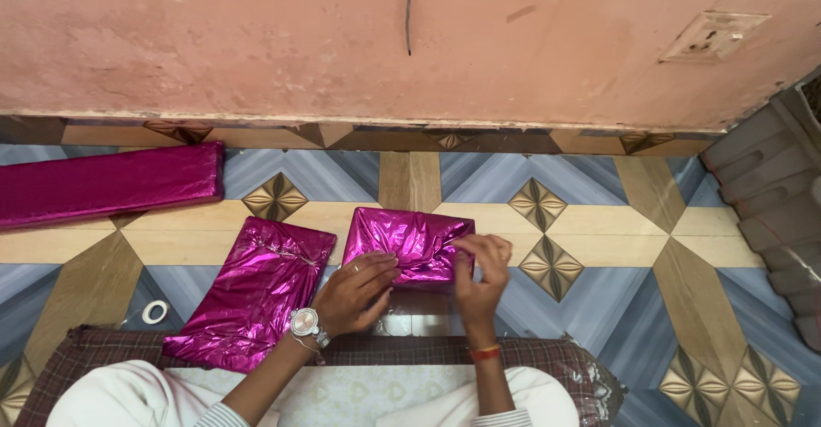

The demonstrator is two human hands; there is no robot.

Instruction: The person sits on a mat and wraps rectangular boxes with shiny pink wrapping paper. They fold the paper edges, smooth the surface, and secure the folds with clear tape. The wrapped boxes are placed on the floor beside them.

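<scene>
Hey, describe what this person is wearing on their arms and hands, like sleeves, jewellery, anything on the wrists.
Both forearms are bare, with light striped cuffs pushed up near the elbows. The left hand has a silver wristwatch with a round pale face and metal band, a thin bangle beside it, and a ring on one finger. The right hand has an orange-red thread band around the wrist.

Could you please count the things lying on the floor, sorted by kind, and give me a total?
Parcel being wrapped in shiny magenta foil, under the left hand and right hand: 1
Finished magenta foil parcel: 1
Long folded magenta foil sheet or roll: 1
Clear tape roll: 1
Total: 4
</scene>
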